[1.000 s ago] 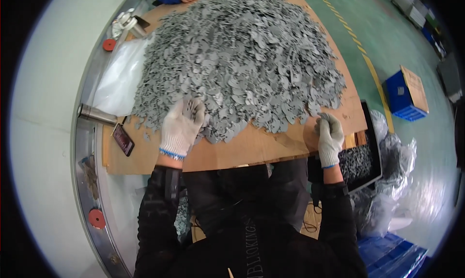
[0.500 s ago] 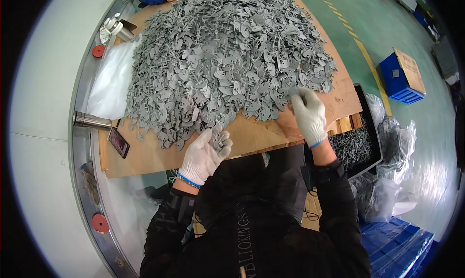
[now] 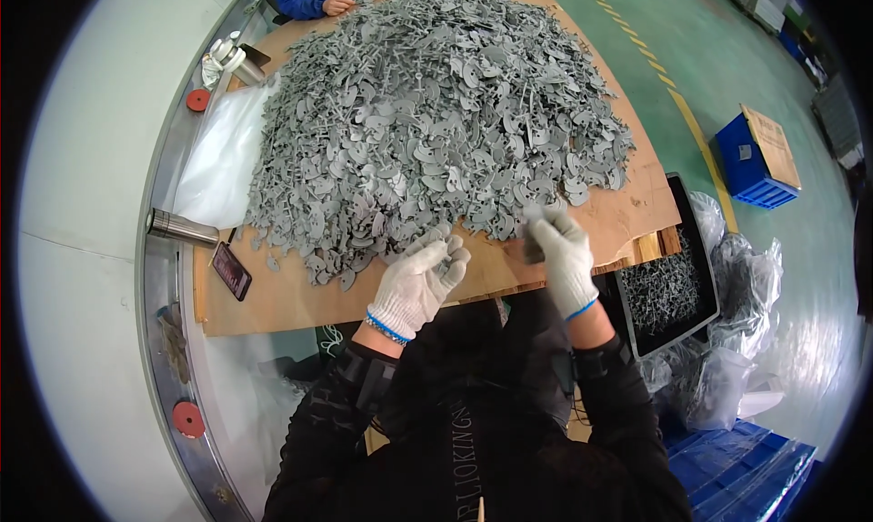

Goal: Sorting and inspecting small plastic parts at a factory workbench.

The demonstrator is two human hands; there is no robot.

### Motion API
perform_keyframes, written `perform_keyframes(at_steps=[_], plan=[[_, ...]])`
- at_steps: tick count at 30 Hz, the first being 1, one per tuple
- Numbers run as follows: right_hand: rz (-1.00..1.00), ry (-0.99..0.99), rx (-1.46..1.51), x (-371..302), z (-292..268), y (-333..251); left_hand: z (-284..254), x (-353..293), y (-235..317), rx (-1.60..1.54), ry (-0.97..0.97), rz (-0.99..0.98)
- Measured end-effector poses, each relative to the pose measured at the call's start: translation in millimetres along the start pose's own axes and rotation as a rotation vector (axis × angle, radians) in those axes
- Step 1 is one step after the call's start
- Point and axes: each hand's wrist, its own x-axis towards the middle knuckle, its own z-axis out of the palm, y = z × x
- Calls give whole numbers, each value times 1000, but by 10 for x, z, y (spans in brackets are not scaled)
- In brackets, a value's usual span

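A big heap of flat, curved grey parts [image 3: 427, 113] covers most of the wooden board in front of me. My left hand [image 3: 414, 290], in a white knit glove with a blue cuff, is at the heap's near edge. Its fingers curl around a few of the grey parts [image 3: 443, 266], partly hidden by the glove. To its right, my gloved right hand [image 3: 566, 263] is over the board's front edge, fingers pinched together. A grey part [image 3: 532, 249], blurred by motion, shows at its fingertips.
A black bin [image 3: 659, 295] of thin grey pieces stands right of the board [image 3: 264, 313]. On the left lie a phone [image 3: 231, 271], a steel flask [image 3: 182, 227] and white plastic sheeting [image 3: 218, 154]. A co-worker's hand [image 3: 338, 5] rests at the far left. A blue crate [image 3: 757, 163] sits on the floor.
My right hand has come left and nearer to me, away from the heap's right edge, with a grey part. My left hand has shifted right, and the two hands are closer together.
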Motion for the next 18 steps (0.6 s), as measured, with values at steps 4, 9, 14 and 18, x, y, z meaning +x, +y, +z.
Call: perform_keyframes(at_steps=[4,9,14,18], plan=[[189,-117,250,-245,34,206,46,15,-83,49,20,-26],[294,-197,390,-308,63,260,158,43,-78,53,-6,-31],[333,-249,530,-344,127,198,253,43,-86,132,28,40],[318,-352,632,-292,109,171,226,106,29,-118,-230,10]])
